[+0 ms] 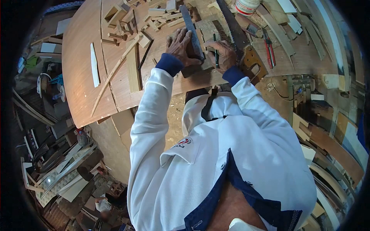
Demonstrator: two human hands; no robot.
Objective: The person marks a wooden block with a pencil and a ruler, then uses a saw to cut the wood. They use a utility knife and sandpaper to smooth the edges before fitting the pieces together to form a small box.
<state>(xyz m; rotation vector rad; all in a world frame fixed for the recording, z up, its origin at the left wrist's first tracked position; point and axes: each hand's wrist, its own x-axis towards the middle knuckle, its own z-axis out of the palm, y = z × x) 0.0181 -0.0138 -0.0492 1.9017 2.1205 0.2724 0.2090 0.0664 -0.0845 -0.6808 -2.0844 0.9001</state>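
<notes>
My left hand (179, 47) lies on the workbench with its fingers stretched out, its thumb against the lower end of a metal straightedge (191, 31). A dark block of wood (189, 71) shows just below that hand. My right hand (224, 56) is closed round a dark pencil (216, 51), held close to the straightedge's right side. Beneath the pencil hand is a wooden board (208, 32), partly covered. A handsaw (236, 30) with a wooden handle (253, 65) lies directly to the right of my right hand.
Red-handled pliers (269, 49) lie right of the saw, below a white tub (246, 5). Small wood offcuts (123, 27) crowd the workbench (83, 77) at upper left, near a long thin strip (115, 75). Another person (103, 205) is at lower left.
</notes>
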